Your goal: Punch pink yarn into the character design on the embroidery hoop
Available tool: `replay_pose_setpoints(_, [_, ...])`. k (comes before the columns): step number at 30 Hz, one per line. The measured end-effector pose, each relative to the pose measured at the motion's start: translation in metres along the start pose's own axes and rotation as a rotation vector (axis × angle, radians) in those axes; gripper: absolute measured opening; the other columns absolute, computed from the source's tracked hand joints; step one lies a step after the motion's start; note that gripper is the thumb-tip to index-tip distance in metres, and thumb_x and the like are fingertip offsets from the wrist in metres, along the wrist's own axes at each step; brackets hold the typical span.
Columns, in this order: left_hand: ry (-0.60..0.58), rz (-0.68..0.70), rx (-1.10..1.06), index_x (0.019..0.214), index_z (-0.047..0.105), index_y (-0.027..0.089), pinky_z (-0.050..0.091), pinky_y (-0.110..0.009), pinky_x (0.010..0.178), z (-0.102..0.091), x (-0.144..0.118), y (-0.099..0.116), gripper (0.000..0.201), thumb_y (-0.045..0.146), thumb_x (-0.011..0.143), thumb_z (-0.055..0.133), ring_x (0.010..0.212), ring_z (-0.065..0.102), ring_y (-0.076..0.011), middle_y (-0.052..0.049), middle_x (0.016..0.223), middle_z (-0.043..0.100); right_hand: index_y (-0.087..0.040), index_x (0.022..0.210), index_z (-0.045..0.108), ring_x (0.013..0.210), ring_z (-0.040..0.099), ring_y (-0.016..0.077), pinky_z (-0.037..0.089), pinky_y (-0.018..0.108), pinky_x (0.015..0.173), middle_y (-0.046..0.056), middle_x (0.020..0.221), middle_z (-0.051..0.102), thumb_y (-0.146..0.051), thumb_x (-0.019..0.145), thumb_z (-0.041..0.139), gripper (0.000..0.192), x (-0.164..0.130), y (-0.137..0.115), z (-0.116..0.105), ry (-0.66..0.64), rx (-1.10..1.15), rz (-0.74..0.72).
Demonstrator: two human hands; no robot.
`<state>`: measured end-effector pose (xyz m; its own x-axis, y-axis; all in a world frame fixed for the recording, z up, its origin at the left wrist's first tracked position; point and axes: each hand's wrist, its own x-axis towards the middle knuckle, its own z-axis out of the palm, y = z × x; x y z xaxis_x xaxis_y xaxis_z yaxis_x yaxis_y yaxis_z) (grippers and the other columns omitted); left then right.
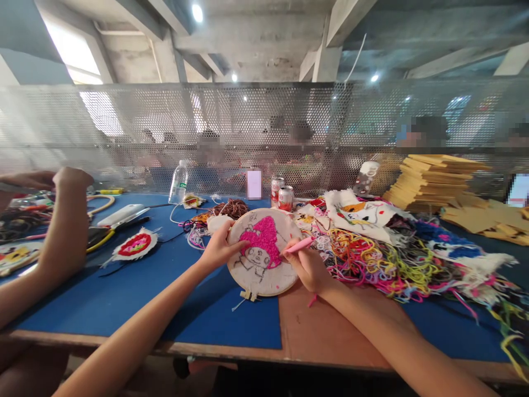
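My left hand [218, 246] grips the left rim of a round wooden embroidery hoop [264, 253], tilted up off the table. The stretched cloth bears a drawn figure with a patch of fuzzy pink yarn. My right hand [308, 266] holds a pink punch needle [298, 246], its tip resting on the cloth at the right edge of the pink patch. A pink thread hangs from my right wrist.
A tangled heap of coloured yarn [372, 259] lies right of the hoop, stacked yellow boards [433, 179] behind it. Two cans [282, 196], a water bottle [178, 182] and a finished red patch [134, 245] sit on the blue mat [136, 292]. Another person's arm [61, 231] rises at left.
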<state>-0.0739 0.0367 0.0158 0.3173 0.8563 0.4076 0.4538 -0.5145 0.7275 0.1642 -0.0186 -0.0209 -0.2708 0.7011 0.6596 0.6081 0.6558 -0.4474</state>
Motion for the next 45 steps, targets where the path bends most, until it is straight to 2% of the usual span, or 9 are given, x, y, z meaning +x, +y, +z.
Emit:
replay_pose_setpoints(6, [0.002, 0.014, -0.028, 0.097, 0.050, 0.017, 0.048, -0.028, 0.065, 0.000, -0.002, 0.002, 0.038, 0.038, 0.070, 0.066, 0.074, 0.056, -0.0158, 0.000, 0.081, 0.058, -0.021, 0.081, 0.052, 0.068, 0.062, 0.0165, 0.046, 0.026, 0.061, 0.004, 0.083, 0.064, -0.027, 0.091, 0.041, 0.015, 0.001, -0.001, 0.002, -0.018, -0.017, -0.009])
replay_pose_setpoints(12, [0.015, 0.052, -0.021, 0.100, 0.049, 0.017, 0.048, -0.028, 0.066, -0.001, -0.003, 0.002, 0.040, 0.038, 0.070, 0.066, 0.076, 0.056, -0.0158, -0.001, 0.084, 0.059, -0.021, 0.078, 0.056, 0.070, 0.061, 0.0154, 0.044, 0.025, 0.063, 0.002, 0.076, 0.063, -0.024, 0.089, 0.047, 0.015, 0.004, -0.005, -0.001, -0.124, -0.067, -0.061])
replay_pose_setpoints(20, [0.028, 0.071, -0.018, 0.102, 0.048, 0.017, 0.049, -0.030, 0.070, -0.002, -0.004, 0.002, 0.041, 0.036, 0.070, 0.066, 0.080, 0.058, -0.0170, -0.002, 0.089, 0.060, -0.020, 0.085, 0.063, 0.081, 0.060, 0.0170, 0.046, 0.027, 0.071, 0.005, 0.086, 0.065, -0.026, 0.088, 0.050, 0.015, 0.003, -0.001, 0.005, -0.140, -0.144, -0.135])
replay_pose_setpoints(23, [0.026, 0.063, -0.033, 0.102, 0.048, 0.018, 0.049, -0.029, 0.070, -0.002, -0.003, 0.000, 0.041, 0.037, 0.071, 0.065, 0.080, 0.059, -0.0170, -0.002, 0.088, 0.060, -0.021, 0.089, 0.062, 0.085, 0.060, 0.0177, 0.045, 0.028, 0.073, 0.004, 0.089, 0.066, -0.023, 0.087, 0.050, 0.012, 0.003, -0.001, 0.002, -0.116, -0.098, -0.103])
replay_pose_setpoints(28, [0.011, 0.034, -0.004, 0.099, 0.048, 0.018, 0.047, -0.027, 0.062, -0.002, -0.003, 0.001, 0.040, 0.040, 0.070, 0.065, 0.071, 0.057, -0.0154, 0.000, 0.080, 0.060, -0.021, 0.092, 0.058, 0.075, 0.060, 0.0153, 0.044, 0.026, 0.067, 0.002, 0.085, 0.065, -0.024, 0.089, 0.045, 0.013, 0.004, 0.000, -0.011, -0.172, 0.051, -0.025])
replay_pose_setpoints(32, [0.027, 0.049, 0.018, 0.100, 0.050, 0.018, 0.047, -0.028, 0.066, -0.002, -0.002, 0.002, 0.040, 0.038, 0.069, 0.066, 0.075, 0.057, -0.0160, 0.000, 0.083, 0.060, -0.020, 0.092, 0.056, 0.069, 0.057, 0.0143, 0.043, 0.026, 0.064, 0.003, 0.084, 0.062, -0.028, 0.090, 0.042, 0.016, 0.003, 0.001, -0.017, -0.181, 0.109, -0.010])
replay_pose_setpoints(37, [0.009, 0.031, -0.034, 0.102, 0.048, 0.018, 0.048, -0.028, 0.066, -0.001, -0.001, -0.002, 0.041, 0.036, 0.069, 0.066, 0.076, 0.057, -0.0160, 0.000, 0.084, 0.060, -0.020, 0.090, 0.053, 0.071, 0.056, 0.0149, 0.043, 0.028, 0.067, 0.004, 0.085, 0.060, -0.028, 0.091, 0.040, 0.015, 0.002, 0.002, -0.018, -0.164, 0.149, -0.021])
replay_pose_setpoints(45, [0.009, 0.026, 0.001, 0.102, 0.048, 0.018, 0.047, -0.028, 0.066, -0.001, -0.001, 0.001, 0.042, 0.038, 0.069, 0.065, 0.076, 0.056, -0.0161, 0.000, 0.082, 0.059, -0.021, 0.091, 0.051, 0.077, 0.056, 0.0153, 0.044, 0.030, 0.071, 0.004, 0.087, 0.056, -0.023, 0.091, 0.040, 0.011, 0.002, 0.005, -0.019, -0.154, 0.182, -0.064])
